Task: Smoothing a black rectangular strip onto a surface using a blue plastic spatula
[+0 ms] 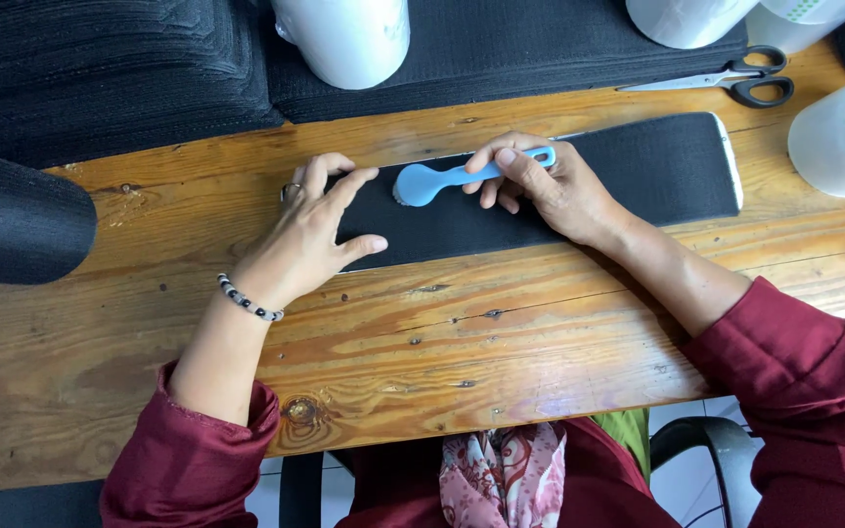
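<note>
A long black fabric strip (657, 166) with a white edge at its right end lies flat across the wooden table (442, 332). My right hand (550, 186) grips the handle of a small light-blue brush (432, 182), whose head rests bristles-down on the strip. My left hand (310, 235) lies flat on the strip's left end, fingers spread, pressing it to the table. That hand wears a ring and a beaded bracelet. Both sleeves are dark red.
Stacks of black fabric (100, 68) fill the back left. A black roll (17, 220) lies at the left edge. White rolls (344, 39) stand at the back. Black-handled scissors (735, 83) and a clear tape roll (838, 137) are at the right.
</note>
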